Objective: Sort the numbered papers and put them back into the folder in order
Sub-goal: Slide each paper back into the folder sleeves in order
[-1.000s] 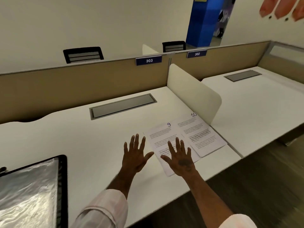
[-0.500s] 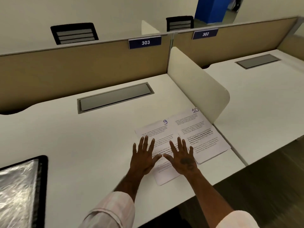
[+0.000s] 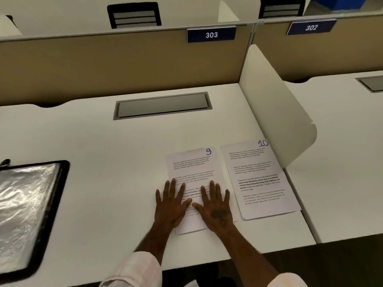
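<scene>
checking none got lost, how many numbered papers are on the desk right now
2 in view. The sheet marked 9 lies under both flat hands; the sheet marked 10 lies just right of it, beside the white divider. More could be stacked beneath the 9 or inside the folder.

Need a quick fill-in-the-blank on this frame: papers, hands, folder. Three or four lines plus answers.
1. Both hands, left and right, lie flat on the paper numbered ____.
2. The paper numbered 10 lies to the ____ of that sheet.
3. The desk sign straight ahead reads ____.
4. The black-edged folder sits at the ____ edge of the view.

Answers: 9; right; 303; left
</scene>
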Demonstrator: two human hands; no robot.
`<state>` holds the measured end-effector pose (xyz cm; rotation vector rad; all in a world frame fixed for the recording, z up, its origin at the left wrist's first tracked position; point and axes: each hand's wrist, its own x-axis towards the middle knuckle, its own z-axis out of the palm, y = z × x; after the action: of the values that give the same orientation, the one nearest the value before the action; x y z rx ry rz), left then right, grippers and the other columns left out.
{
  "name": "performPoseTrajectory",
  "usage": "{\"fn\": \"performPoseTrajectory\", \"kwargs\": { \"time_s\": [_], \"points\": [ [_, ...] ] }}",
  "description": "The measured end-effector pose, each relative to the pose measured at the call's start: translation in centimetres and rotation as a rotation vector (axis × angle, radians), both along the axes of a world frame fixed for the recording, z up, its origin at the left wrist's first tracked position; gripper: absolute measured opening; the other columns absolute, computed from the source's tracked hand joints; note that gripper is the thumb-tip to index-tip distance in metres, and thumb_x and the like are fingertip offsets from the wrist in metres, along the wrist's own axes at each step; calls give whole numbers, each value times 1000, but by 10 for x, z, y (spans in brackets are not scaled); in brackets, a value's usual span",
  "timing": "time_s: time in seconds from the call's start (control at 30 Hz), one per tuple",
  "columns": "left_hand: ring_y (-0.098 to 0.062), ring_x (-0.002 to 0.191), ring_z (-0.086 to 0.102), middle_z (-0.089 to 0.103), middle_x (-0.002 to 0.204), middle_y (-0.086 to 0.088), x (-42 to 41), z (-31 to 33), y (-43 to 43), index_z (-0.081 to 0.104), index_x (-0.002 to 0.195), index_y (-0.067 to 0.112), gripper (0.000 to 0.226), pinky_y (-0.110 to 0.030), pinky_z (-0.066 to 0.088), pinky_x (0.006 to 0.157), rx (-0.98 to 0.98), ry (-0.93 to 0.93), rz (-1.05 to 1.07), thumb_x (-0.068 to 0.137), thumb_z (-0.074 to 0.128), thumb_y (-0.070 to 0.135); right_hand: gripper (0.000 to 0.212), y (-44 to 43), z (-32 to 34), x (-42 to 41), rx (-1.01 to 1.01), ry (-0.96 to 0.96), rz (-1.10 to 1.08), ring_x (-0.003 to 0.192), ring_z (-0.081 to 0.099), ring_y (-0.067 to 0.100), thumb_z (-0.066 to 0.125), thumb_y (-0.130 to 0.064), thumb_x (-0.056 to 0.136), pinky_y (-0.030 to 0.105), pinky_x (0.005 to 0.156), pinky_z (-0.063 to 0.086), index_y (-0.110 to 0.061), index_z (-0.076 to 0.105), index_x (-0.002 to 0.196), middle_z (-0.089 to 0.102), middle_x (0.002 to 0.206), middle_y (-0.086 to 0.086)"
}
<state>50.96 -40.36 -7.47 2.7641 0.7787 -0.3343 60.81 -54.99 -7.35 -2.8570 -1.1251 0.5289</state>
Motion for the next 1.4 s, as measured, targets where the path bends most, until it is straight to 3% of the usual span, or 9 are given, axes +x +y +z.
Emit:
{"fn": "performPoseTrajectory", "kwargs": {
  "time_s": [0.13, 0.23, 0.4, 0.5, 0.57, 0.77, 1.0, 1.23, 1.4],
  "points": [
    [-27, 150, -14, -17, 162, -6, -4, 10, 3, -9, 154, 34, 98, -51, -12, 114, 9, 8, 90, 68, -29, 79, 78, 12, 3, -6, -10, 46, 45, 130, 46, 44, 12, -64, 97, 60, 111, 14, -10, 50, 139, 45, 143, 25],
    [-27, 150, -17, -19, 162, -7, -1, 15, 1, -14, 154, 30, 106, -48, -12, 115, -10, 29, 157, 63, -29, 82, 78, 14, 3, -5, -5, 7, 40, 120, 56, 42, 14, -62, 97, 61, 107, 31, -9, 62, 128, 54, 136, 24],
    [-30, 144, 23, 26, 156, -12, 14, 23, -11, 24, 153, 14, 90, -47, 21, 117, -14, -112, 468, 88, 35, 75, 64, 8, 23, 18, 114, -27, -83, 98, 63, 38, 38, -56, 92, 50, 79, 54, -4, 66, 116, 64, 113, 22],
    [-30, 129, 37, 41, 140, -11, 26, 31, -22, 38, 141, 11, 86, -45, 35, 104, -1, -139, 638, 83, 50, 73, 59, 6, 28, 34, 113, -49, -154, 88, 61, 34, 61, -53, 83, 44, 67, 53, -4, 63, 116, 62, 106, 19],
    [-30, 121, 40, 43, 131, -10, 32, 34, -27, 40, 134, 11, 86, -44, 38, 96, -36, -118, 746, 79, 55, 74, 67, 5, 28, 39, 110, -19, -201, 92, 59, 32, 71, -54, 77, 43, 70, 53, -5, 60, 121, 60, 110, 18],
    [-29, 117, 41, 42, 125, -10, 43, 32, -36, 38, 131, 13, 86, -45, 39, 94, -80, -95, 882, 74, 64, 72, 75, 9, 32, 44, 121, 23, -247, 118, 45, 23, 58, -57, 88, 32, 93, 46, -9, 35, 142, 42, 134, 11],
    [-31, 125, 40, 42, 133, -12, 50, 35, -35, 34, 138, 14, 86, -46, 37, 100, -162, -108, 920, 76, 70, 61, 64, 18, 36, 48, 188, 233, -439, 118, 46, 25, 71, -38, 84, 33, 94, 49, -11, 40, 133, 47, 130, 10],
    [-31, 121, 47, 47, 134, -13, 41, 33, -25, 40, 134, 15, 58, -44, 45, 101, -448, -470, 928, 86, 72, 25, 54, 20, 38, 55, 193, 346, -516, 114, 49, 24, 73, -37, 81, 32, 89, 47, -15, 48, 123, 53, 123, 8],
    [-22, 94, 59, 62, 117, -13, 27, 46, -17, 39, 136, 17, 50, -38, 52, 88, -651, -618, 978, 93, 63, 12, 59, 22, 48, 59, 377, 562, -605, 96, 59, 24, 78, -22, 79, 31, 81, 51, -12, 41, 124, 59, 123, 11]
  ]
}}
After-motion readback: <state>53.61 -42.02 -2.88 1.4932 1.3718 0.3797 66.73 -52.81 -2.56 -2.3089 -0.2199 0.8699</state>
